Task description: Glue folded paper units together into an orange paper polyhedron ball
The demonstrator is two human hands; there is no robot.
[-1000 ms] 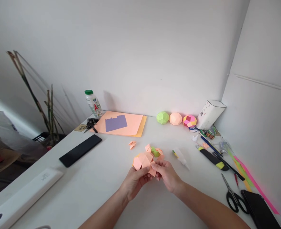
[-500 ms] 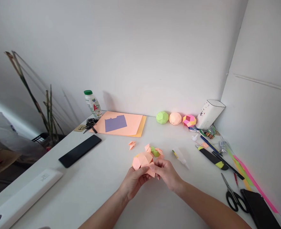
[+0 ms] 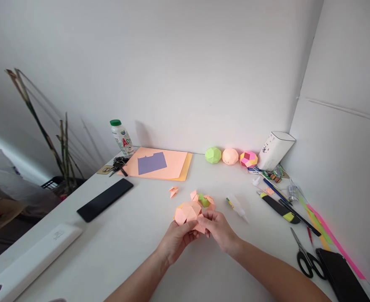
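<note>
A faceted peach paper model (image 3: 186, 211) is held low over the table between both hands. My left hand (image 3: 177, 239) closes on its lower side, thumb on top and fingers curled beneath. My right hand (image 3: 219, 226) pinches a flap at the model's right edge between thumb and forefinger. Just behind lie folded paper pieces, among them a green one (image 3: 204, 201) and a peach one (image 3: 209, 202). A small peach scrap (image 3: 173, 191) rests farther back. To the right of my right hand lies a white glue bottle (image 3: 237, 207).
Finished paper balls in green (image 3: 213, 155), peach (image 3: 230, 156) and pink-yellow (image 3: 248, 159) line the wall. Coloured sheets (image 3: 172, 170) and a bottle (image 3: 122, 138) stand back left. A black slab (image 3: 105, 200) lies left; a utility knife (image 3: 277, 207), scissors (image 3: 309, 258) and phone (image 3: 342, 272) lie right.
Both hands keep their hold on the paper model, with barely any motion. The whole view has shifted very slightly.
</note>
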